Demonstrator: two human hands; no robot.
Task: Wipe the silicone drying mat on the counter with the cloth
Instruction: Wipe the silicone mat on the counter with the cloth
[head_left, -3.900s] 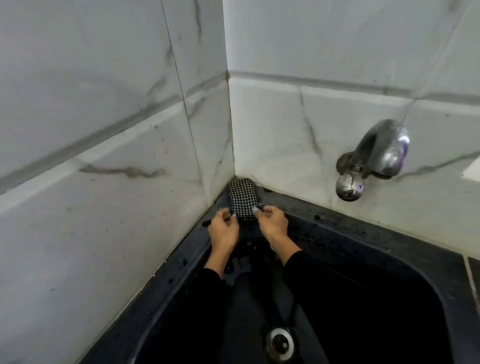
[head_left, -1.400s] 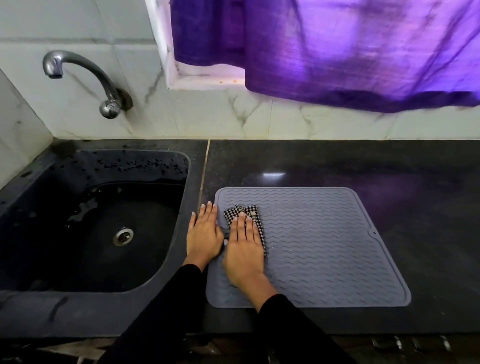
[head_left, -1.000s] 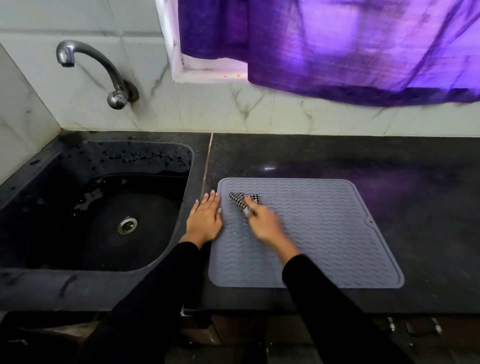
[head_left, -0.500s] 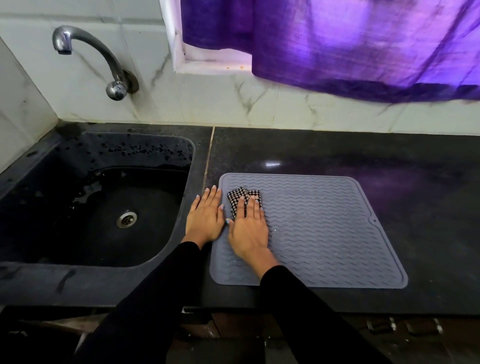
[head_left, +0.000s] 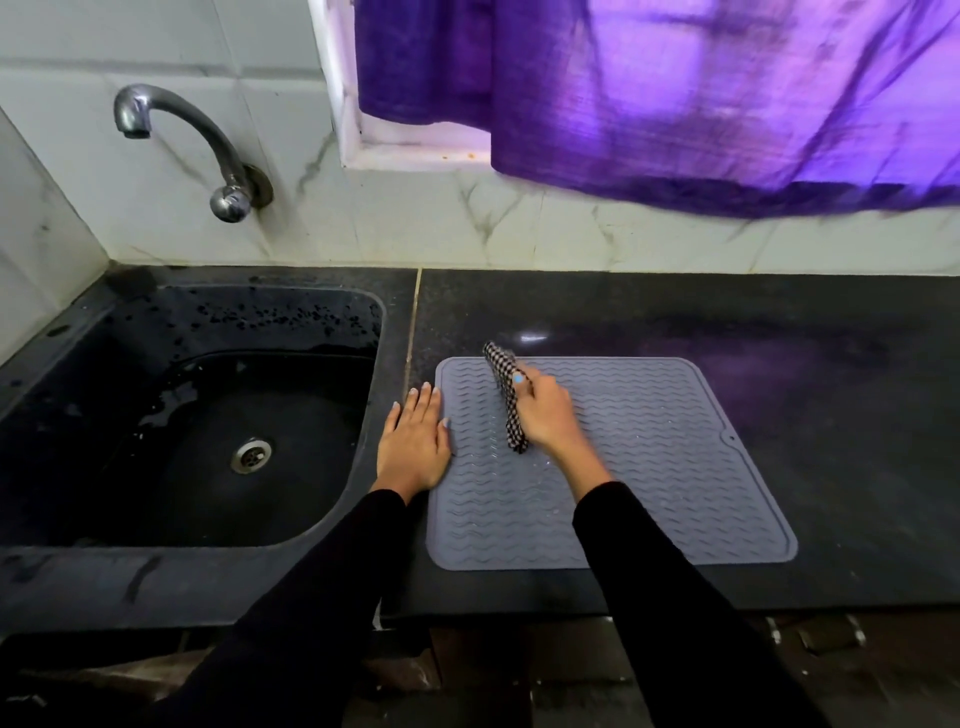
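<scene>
Right hand (head_left: 543, 413) fingers curl round checked cloth (head_left: 506, 395), dragging it over mat (head_left: 649, 467) — left hand (head_left: 414, 441) fingers straight, flat, pinning mat edge to tabletop (head_left: 727, 322).

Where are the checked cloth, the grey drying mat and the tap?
checked cloth (head_left: 500, 367), head view, its upper part above the fingers.
grey drying mat (head_left: 649, 467), head view, bare ribbed surface.
tap (head_left: 192, 117), head view, curved spout.
</scene>
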